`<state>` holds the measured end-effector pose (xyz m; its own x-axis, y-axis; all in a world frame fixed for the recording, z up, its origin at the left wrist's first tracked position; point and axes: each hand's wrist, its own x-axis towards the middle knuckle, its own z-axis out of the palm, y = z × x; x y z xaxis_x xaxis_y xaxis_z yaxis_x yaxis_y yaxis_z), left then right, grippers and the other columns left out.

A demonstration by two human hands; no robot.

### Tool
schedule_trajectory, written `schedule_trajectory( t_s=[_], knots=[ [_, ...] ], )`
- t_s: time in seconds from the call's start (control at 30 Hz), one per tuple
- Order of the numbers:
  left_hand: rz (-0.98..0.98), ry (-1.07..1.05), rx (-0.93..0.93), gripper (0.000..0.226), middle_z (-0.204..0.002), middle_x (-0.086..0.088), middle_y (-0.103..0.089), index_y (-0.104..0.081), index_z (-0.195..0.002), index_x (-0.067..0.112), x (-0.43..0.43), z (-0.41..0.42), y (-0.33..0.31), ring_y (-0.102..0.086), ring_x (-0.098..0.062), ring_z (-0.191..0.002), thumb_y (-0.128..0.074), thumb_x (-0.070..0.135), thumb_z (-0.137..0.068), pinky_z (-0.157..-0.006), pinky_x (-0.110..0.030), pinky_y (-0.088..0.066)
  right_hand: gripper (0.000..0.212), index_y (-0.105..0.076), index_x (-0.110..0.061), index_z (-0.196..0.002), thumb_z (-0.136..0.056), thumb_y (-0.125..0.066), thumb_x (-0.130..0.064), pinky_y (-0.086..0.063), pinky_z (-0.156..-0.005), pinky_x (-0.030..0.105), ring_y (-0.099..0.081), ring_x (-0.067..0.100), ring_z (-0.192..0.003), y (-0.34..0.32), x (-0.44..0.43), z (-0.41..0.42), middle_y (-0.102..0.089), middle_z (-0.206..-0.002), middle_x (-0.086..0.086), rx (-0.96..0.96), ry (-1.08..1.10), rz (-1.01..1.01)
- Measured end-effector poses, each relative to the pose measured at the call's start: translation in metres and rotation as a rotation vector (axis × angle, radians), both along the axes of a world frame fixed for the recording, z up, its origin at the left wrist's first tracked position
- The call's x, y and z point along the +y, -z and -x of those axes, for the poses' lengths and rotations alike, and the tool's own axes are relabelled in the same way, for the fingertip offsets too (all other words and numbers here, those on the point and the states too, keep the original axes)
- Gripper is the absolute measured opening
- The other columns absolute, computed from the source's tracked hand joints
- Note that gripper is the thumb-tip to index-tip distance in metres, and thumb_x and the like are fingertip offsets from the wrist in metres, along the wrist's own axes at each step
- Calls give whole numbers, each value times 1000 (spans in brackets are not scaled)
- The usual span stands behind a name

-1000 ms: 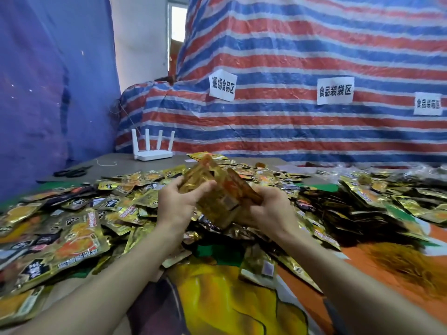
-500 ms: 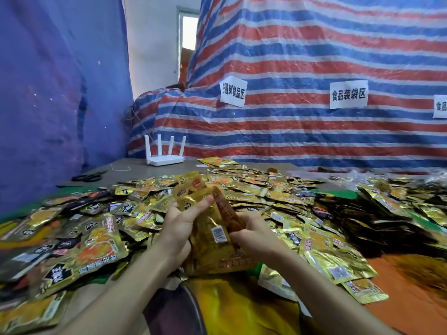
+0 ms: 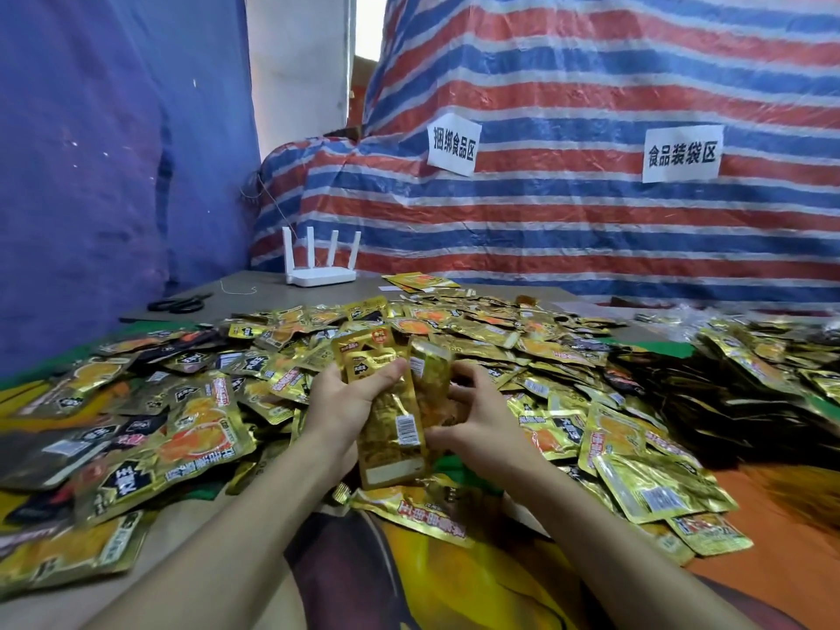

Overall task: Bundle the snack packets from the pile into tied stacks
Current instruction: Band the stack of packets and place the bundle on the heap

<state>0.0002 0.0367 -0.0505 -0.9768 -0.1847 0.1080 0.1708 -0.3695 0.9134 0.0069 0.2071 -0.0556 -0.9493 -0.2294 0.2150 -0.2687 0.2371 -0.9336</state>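
A big pile of gold snack packets [image 3: 477, 338] covers the table in front of me. I hold a stack of gold packets [image 3: 391, 411] upright just above the near edge of the pile. My left hand [image 3: 350, 402] grips the stack from the left, thumb across its front. My right hand [image 3: 477, 416] holds the stack's right side, fingers curled behind it. The stack's lower end shows a barcode label and rests near a packet lying flat below.
Black scissors [image 3: 179, 303] and a bit of white string [image 3: 238, 289] lie on the grey tabletop at the back left, beside a white router [image 3: 320, 275]. A striped tarp with paper signs [image 3: 452, 145] rises behind. Darker packets [image 3: 709, 393] heap at the right.
The stack came down from chest height toward the table and turned upright. Both hands stayed on it, and my view moved closer to the pile.
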Motion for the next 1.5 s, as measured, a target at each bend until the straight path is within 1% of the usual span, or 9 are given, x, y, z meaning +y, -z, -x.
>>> schedule_trajectory(
  t_s=[0.13, 0.3, 0.57, 0.67, 0.83, 0.93, 1.23, 1.4, 1.5],
  knots=[
    [-90, -16, -36, 107, -116, -22, -71, -32, -148, 7, -2, 0, -2, -75, -36, -91, -92, 21, -60, -76, -55, -62, 79, -49, -22, -134, -66, -86, -5, -59, -93, 46, -74, 22, -101, -2, 6, -1, -73, -114, 7, -56, -109, 50],
    [110, 25, 88, 73, -96, -9, -78, -60, -118, 11, -8, 0, -1, -77, -27, -84, -90, 27, -53, -63, -35, -61, 73, -47, -37, -137, -79, -76, -1, -60, -86, 32, -71, 17, -109, 5, 3, -10, -68, -121, 4, 39, -283, -7],
    [498, -73, 517, 84, -117, 17, -59, -46, -131, 35, 18, -15, -5, -63, 3, -105, -94, 15, -65, -80, -11, -51, 74, -43, -27, -132, -76, -74, 9, -58, -84, 23, -69, 10, -110, 9, -8, -9, -69, -114, -12, 286, -160, 73],
    [369, -9, 437, 96, -119, -1, -63, -41, -134, 32, 21, -16, -8, -68, -10, -106, -96, 22, -56, -82, -22, -57, 61, -49, -27, -123, -80, -65, 13, -57, -80, 20, -70, 7, -105, 14, -9, -8, -70, -109, -17, 337, -104, 93],
    [123, 202, 186, 73, -103, -11, -76, -51, -122, 14, 30, -22, 2, -74, -30, -100, -87, 15, -59, -81, -41, -61, 52, -52, -27, -121, -79, -61, 1, -59, -90, 41, -70, 17, -105, 21, -15, -10, -70, -111, -1, 325, -23, 115],
    [19, 266, 177, 63, -105, -14, -76, -54, -121, 13, 30, -24, 1, -74, -31, -99, -82, 9, -64, -79, -40, -62, 42, -50, -26, -118, -78, -61, -17, -58, -87, 39, -69, 18, -101, 15, -17, -11, -69, -109, 1, 339, 28, 122],
    [221, 226, 200, 51, -104, -13, -75, -58, -118, 12, 37, -27, 4, -74, -25, -94, -81, -5, -76, -80, -36, -62, 54, -52, -23, -114, -61, -52, -12, -57, -85, 56, -64, 32, -103, 9, -13, -15, -60, -114, 17, 304, 52, 133],
    [262, 230, 136, 32, -96, -16, -77, -72, -105, 5, 32, -24, 11, -74, -27, -85, -83, 1, -75, -73, -35, -60, 75, -57, -21, -119, -49, -45, 1, -55, -70, 25, -68, 13, -95, 13, -8, -11, -70, -102, 1, 197, -94, 237],
    [350, 192, 171, 25, -86, -8, -78, -73, -94, 10, 27, -21, 12, -74, -19, -77, -86, 3, -73, -67, -29, -60, 81, -55, -23, -122, -47, -44, 3, -53, -65, 23, -69, 10, -89, 11, -3, -13, -71, -97, -2, 76, -173, 238]
  ],
)
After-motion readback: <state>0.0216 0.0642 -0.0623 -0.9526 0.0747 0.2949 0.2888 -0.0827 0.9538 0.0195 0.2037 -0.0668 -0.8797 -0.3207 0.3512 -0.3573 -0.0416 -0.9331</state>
